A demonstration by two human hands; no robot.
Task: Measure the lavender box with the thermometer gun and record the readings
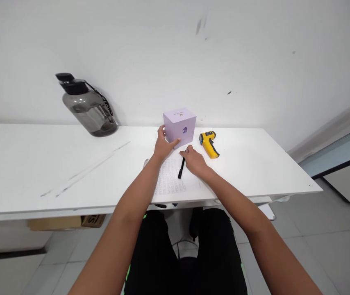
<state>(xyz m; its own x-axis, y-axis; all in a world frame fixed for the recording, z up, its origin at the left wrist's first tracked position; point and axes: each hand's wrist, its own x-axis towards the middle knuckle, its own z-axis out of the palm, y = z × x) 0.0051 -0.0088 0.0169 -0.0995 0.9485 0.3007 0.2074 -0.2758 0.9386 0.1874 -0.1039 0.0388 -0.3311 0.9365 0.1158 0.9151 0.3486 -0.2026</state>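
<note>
Lilac box (178, 128) in left hand (163, 147); black pen (181, 168) in right hand (195, 160).

On my left I see a grey transparent bottle (89, 110) with a black lid, which stands on the white tabletop (248, 164) near the wall (132, 49). To the right lies a yellow and black pistol-shaped device (208, 145). Below the tabletop, I can notice a brown cardboard box (55, 223) and grey floor tiles (304, 246).
</note>
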